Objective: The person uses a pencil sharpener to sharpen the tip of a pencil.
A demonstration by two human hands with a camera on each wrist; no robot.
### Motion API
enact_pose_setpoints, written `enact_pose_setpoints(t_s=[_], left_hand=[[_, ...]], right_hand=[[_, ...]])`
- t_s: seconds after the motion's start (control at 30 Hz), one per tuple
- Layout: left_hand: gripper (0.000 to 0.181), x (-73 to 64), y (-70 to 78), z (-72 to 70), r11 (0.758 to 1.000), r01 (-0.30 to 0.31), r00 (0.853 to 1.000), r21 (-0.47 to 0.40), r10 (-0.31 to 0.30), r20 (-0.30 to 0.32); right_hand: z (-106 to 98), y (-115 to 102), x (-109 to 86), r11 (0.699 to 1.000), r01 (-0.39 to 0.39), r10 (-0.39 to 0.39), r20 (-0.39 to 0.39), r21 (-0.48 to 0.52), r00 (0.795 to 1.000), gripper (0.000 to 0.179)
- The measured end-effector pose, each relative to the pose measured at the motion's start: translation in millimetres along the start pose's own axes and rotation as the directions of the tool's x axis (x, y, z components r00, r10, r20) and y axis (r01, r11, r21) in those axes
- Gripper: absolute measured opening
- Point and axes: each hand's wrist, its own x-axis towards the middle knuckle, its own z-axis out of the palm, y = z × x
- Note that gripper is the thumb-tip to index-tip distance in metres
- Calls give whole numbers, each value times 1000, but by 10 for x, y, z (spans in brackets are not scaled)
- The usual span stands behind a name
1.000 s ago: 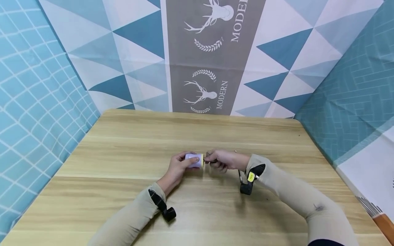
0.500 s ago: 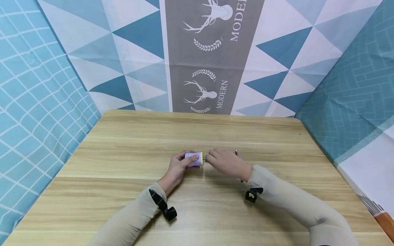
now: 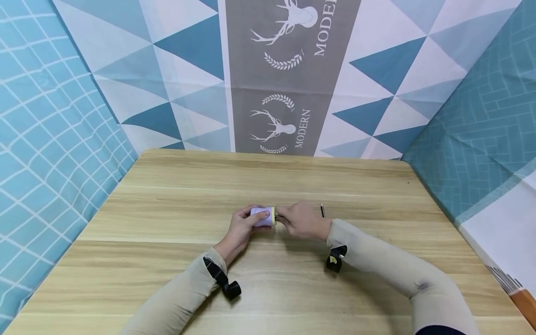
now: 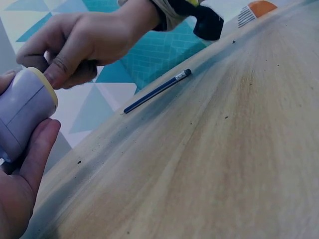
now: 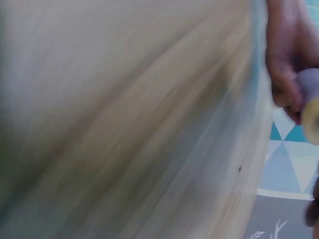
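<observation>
My left hand (image 3: 239, 232) holds a lilac cylinder with a yellow rim (image 3: 268, 222), which looks like a pencil sharpener, lying sideways above the table. My right hand (image 3: 302, 222) pinches a thin dark stick (image 3: 278, 216), seemingly a pencil, at the yellow end; most of it is hidden by the fingers. In the left wrist view, the right hand (image 4: 89, 42) bends its fingers against the yellow rim of the sharpener (image 4: 25, 112). The right wrist view is blurred; the left hand (image 5: 286, 59) grips the sharpener (image 5: 309, 82) at its edge.
A dark pencil (image 4: 157, 92) lies on the wooden table (image 3: 188, 274), partly behind the right wrist in the head view. Patterned cloth (image 3: 272, 83) hangs behind the table and along both sides. Small dark specks dot the tabletop.
The right hand has rolled over and back at the yellow end, its wrist and forearm shifting with it. The left hand and the sharpener have stayed almost still.
</observation>
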Motion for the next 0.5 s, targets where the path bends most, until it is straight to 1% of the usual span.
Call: enact_pose_setpoints(t_s=[0.03,0.07,0.1,0.13,0.17,0.2,0.23,0.27,0.3,0.33,0.37,0.4,0.43,0.47,0.5], left_hand=[[12,-2,-2,-2,1000,-1,1000,5,1,3],[12,-4,-4,-4,1000,0,1000,6,0,3],[13,-8,-7,-6,1000,2,1000,8,-2,3],[13,-12,-10,-8,1000,3,1000,11,-3,4],[13,-18,-11,-9,1000,4,1000,13,-4,2],[14,-22,-12,-9,1000,3,1000,18,-3,3],[14,-25,-13,-10,1000,1,1000,19,-1,1],[15,-26,-16,-9,1000,-2,1000,20,2,0],[15,-26,-17,-8,1000,-6,1000,25,6,4],[15,-25,-18,-7,1000,-9,1000,29,9,7],[15,-24,-18,-4,999,-14,1000,34,13,11],[16,-23,-16,-1,999,-21,1000,38,20,18],[16,-22,-15,3,999,-27,999,40,26,23],[17,-21,-12,10,998,-34,999,44,32,28],[18,-19,-9,15,998,-39,999,47,37,32]], right_hand=[[-20,-10,12,992,-84,78,59,92,995,20],[-44,-18,27,966,-178,157,124,188,980,21],[-70,-24,43,920,-274,226,192,280,955,21],[-91,-22,63,856,-363,281,258,369,924,20],[-111,-19,85,776,-443,326,317,450,891,21],[-128,-13,106,681,-514,356,378,521,855,21],[-146,-7,125,570,-579,375,442,584,815,22],[-160,2,141,443,-638,385,509,629,770,23],[-173,12,154,309,-688,384,576,656,722,25],[-183,23,164,176,-726,371,639,665,674,26],[-191,35,167,51,-755,347,697,654,627,26],[-199,44,166,-64,-776,312,751,628,582,25],[-204,53,161,-156,-789,279,793,594,542,24],[-209,59,154,-225,-796,249,823,561,510,24],[-215,61,144,-275,-799,221,844,535,489,24]])
